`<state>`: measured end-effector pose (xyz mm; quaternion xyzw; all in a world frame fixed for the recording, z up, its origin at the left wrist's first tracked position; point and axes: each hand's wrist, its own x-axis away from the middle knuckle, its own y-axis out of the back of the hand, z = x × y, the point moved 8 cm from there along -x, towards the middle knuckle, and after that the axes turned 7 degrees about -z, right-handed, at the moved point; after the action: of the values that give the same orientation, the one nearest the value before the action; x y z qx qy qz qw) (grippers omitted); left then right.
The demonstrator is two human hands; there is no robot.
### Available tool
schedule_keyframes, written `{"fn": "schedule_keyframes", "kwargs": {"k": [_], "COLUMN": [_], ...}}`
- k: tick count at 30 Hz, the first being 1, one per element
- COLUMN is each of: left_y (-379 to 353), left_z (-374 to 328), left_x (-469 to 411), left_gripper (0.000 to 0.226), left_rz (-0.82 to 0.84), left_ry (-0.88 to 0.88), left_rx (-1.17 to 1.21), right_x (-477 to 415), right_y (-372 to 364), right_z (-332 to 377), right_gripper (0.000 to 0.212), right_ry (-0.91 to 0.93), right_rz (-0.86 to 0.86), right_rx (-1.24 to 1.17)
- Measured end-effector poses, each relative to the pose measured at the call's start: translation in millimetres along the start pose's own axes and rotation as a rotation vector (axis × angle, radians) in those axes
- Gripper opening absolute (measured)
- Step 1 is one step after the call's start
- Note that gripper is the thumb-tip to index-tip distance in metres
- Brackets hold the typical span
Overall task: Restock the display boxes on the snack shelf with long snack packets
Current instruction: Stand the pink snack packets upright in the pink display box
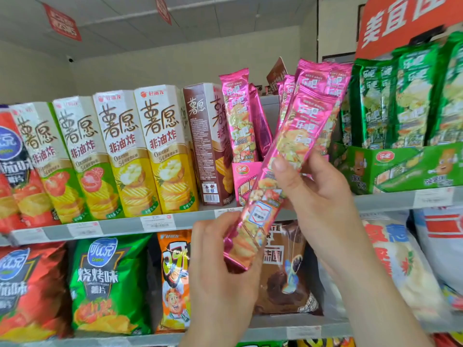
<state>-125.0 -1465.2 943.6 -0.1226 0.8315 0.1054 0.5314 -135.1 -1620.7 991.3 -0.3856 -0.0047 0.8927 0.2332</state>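
pink packets [298, 131] held slanting before shelf [120, 226]: left hand [220, 266] grips 7 o'clock end, right hand [318, 196] pinches middle. pink display box [243, 180] behind looks sparse, restock pending; green display box [400, 166], 3 o'clock, looks full.

Held packets: several pink long snack packets [300, 131] were kept together as one bundle, tilted, with the top ends leaning to the right.
Right hand: the right hand [318, 196] gripped the bundle near its middle, the thumb lying on the front face.
Left hand: the left hand [220, 276] held the lower end of the front packet.
Pink display box: the pink display box [241, 176] stood on the upper shelf [120, 226], just behind the bundle, with a few standing pink packets [238, 113] upright at its left side.
Neighbours: a brown carton [205, 146] was just left of it; a green display box [400, 169] with upright green packets [413, 101] was on the right.
Lower shelf: chip bags [107, 284] stood there.
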Motion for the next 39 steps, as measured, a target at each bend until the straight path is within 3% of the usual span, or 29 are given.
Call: {"fn": "schedule_keyframes", "kwargs": {"k": [5,10,13,17,21,27,32,36,39], "left_y": [-8.8,-9.9,-7.8,-1.8,-8.8,-23.7,-33.1,-19.6,-32.7], "left_z": [-3.4,-8.7,-10.7,-12.8,-7.5,-21.0,-59.0,-89.9,-117.3], "left_x": [1.5,-5.1,-8.6,-18.2,-34.2,-84.6,-138.3,-207.5,-259.8], "left_gripper": [0.069,0.057,0.049,0.04,0.025,0.033,0.025,0.011,0.039], "left_rz": [0.15,0.218,0.195,0.069,0.089,0.189,0.392,0.12,0.101], "left_ry": [-0.075,-0.054,-0.051,-0.015,0.08,0.009,-0.269,-0.281,-0.292], "left_rx": [0.056,0.181,0.197,0.304,0.433,0.236,0.04,0.211,0.261], "right_x": [-10.1,-19.6,-22.7,-29.8,-46.5,-86.4,-123.7,-153.1,-170.9], "right_y": [9.2,16.3,15.3,14.2,21.6,35.0,35.1,25.4,4.6], "right_z": [6.9,2.4,2.7,12.6,24.0,89.8,127.9,149.0,166.0], "right_gripper": [0.029,0.019,0.024,0.024,0.022,0.019,0.027,0.035,0.047], "right_ry": [0.056,-0.017,-0.056,0.012,0.037,0.258,0.38,0.472,0.563], "right_rz": [-0.041,-0.053,-0.043,-0.023,-0.044,-0.12,-0.129,-0.15,-0.127], "right_rx": [-0.018,-0.19,-0.257,-0.152,-0.147,-0.017,0.052,0.134,0.205]}}
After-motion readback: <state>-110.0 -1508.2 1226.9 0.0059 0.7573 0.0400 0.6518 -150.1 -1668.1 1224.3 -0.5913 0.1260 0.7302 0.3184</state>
